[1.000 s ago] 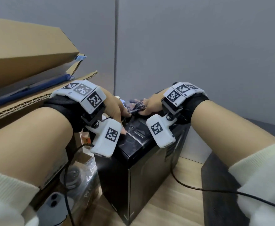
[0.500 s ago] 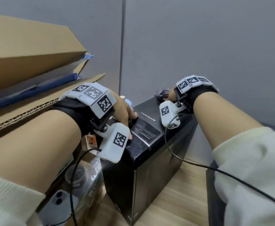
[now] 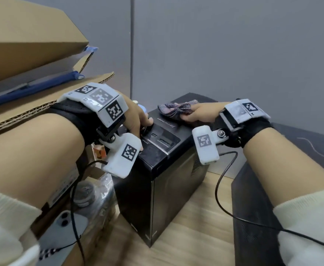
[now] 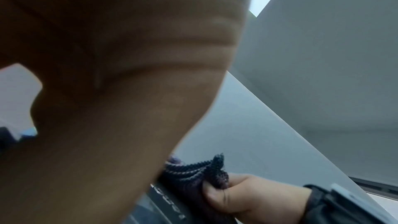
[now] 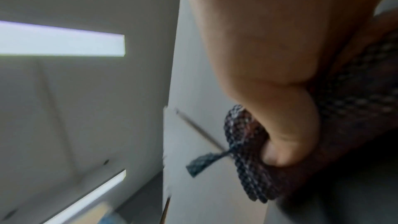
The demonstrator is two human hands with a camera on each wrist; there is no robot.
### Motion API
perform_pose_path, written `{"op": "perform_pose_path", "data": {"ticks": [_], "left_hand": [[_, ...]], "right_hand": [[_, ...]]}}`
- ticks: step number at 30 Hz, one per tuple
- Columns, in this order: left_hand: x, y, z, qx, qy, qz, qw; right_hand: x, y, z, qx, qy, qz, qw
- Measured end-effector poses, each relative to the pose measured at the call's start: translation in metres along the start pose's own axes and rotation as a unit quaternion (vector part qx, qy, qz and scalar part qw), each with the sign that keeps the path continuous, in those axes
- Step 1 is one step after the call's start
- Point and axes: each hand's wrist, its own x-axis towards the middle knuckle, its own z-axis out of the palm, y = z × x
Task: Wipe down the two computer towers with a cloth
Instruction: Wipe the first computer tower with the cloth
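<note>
A black computer tower stands on the wooden floor in the middle of the head view. My left hand grips its top near-left edge, thumb on the top panel. On the far part of that top, my right hand presses down a bunched, dark patterned cloth that it holds. The left wrist view shows the cloth pinched under the right thumb. In the right wrist view the thumb curls over the cloth. A second dark tower stands at the right, partly hidden by my right arm.
Open cardboard boxes crowd the left side. A phone and plastic-wrapped items lie below them. A black cable hangs from my right wrist over the wooden floor. Grey partition panels close the back.
My right hand swept the cloth from near my left hand to the far end of the tower top, then back toward the middle. My left hand kept its grip.
</note>
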Motion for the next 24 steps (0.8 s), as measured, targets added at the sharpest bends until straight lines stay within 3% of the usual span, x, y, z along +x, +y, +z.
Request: {"op": "perform_pose_path", "data": {"ticks": [5, 11, 15, 20, 24], "left_hand": [[0.001, 0.000, 0.003, 0.046, 0.012, -0.001, 0.999], [0.008, -0.005, 0.002, 0.119, 0.019, 0.007, 0.993], [0.009, -0.004, 0.002, 0.125, 0.020, 0.012, 0.992], [0.008, -0.005, 0.004, 0.118, 0.037, 0.019, 0.992], [0.008, -0.010, 0.008, 0.080, 0.034, 0.016, 0.996]], "right_hand": [[0.011, 0.055, -0.014, 0.044, 0.152, 0.115, 0.981], [0.027, 0.064, 0.022, 0.190, 0.331, 0.169, 0.909], [0.000, 0.044, 0.063, 0.321, 0.382, 0.081, 0.863], [-0.038, -0.005, 0.138, 0.333, 0.405, -0.072, 0.848], [-0.067, -0.039, 0.195, 0.324, 0.384, -0.133, 0.854]]}}
